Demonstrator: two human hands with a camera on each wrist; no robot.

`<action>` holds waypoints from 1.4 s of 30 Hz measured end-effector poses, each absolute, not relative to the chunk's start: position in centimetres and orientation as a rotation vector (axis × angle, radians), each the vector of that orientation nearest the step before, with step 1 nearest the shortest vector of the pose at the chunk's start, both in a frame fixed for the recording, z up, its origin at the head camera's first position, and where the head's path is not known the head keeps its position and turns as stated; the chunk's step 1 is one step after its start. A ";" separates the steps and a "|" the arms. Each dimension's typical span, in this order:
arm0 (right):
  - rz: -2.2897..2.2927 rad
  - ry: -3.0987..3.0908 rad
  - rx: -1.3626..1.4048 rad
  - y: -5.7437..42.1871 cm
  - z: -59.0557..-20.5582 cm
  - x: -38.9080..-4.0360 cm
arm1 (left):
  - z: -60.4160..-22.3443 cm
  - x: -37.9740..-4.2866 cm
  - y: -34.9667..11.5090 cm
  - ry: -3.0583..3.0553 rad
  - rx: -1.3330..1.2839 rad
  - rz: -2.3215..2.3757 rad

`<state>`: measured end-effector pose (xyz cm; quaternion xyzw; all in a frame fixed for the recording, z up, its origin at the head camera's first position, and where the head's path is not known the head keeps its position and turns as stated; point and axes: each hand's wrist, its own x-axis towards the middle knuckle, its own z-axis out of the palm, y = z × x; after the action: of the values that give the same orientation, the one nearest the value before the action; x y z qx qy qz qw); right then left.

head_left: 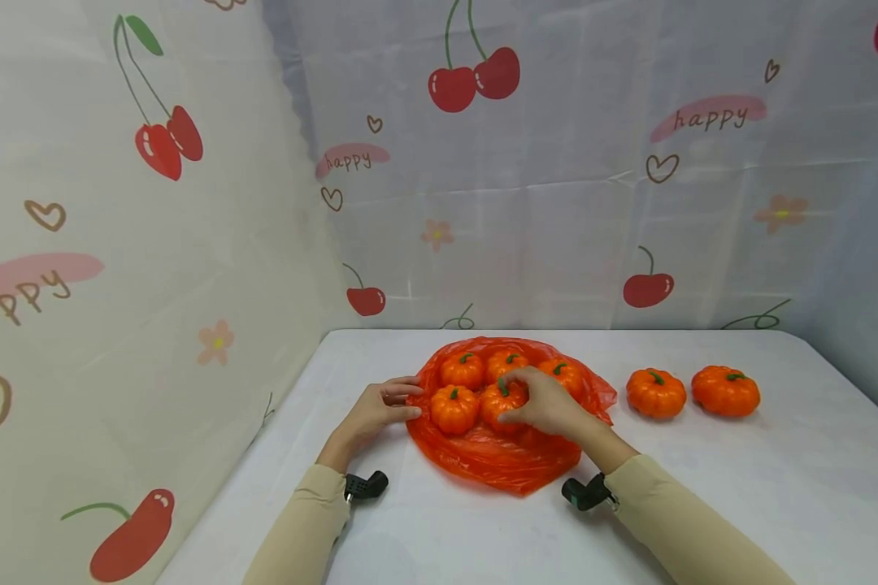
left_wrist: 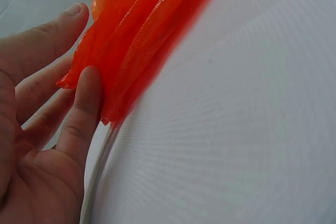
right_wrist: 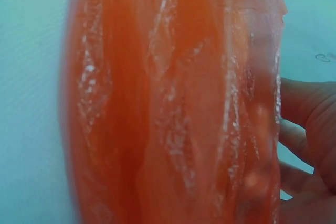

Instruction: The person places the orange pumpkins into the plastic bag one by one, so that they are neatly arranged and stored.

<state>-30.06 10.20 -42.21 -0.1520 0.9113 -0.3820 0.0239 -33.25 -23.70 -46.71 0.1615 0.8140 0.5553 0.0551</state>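
Observation:
A red plastic bag (head_left: 483, 467) lies spread on the table with several small orange pumpkins on it, their green stems upward. My right hand (head_left: 549, 404) reaches in from the right and grips the front middle pumpkin (head_left: 499, 410) between thumb and fingers. At the bag's left edge, my left hand (head_left: 380, 410) touches the plastic with its fingers extended, beside the front left pumpkin (head_left: 454, 409). The left wrist view shows the fingertips against the crinkled bag (left_wrist: 136, 40). In the right wrist view the bag (right_wrist: 173, 103) hides the pumpkins and most of the fingers.
Two more pumpkins, one nearer the bag (head_left: 656, 394) and one farther right (head_left: 725, 392), sit on the white table (head_left: 468, 536). A cherry-patterned sheet (head_left: 519, 211) hangs behind the table and along its left side.

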 end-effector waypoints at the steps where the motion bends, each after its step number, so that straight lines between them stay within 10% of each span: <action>1: -1.183 2.822 -0.474 10.2 -42.2 -30.1 | -46.7 -33.3 -23.7 2.472 0.489 1.686; 42: -1.359 2.856 -0.525 16.4 -40.3 -28.0 | -46.6 -33.2 -23.8 2.499 0.464 1.646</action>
<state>-28.01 16.42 -40.34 -0.1636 0.8903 -0.4237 -0.0324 -33.23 -23.78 -46.64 0.1528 0.8240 0.5426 0.0568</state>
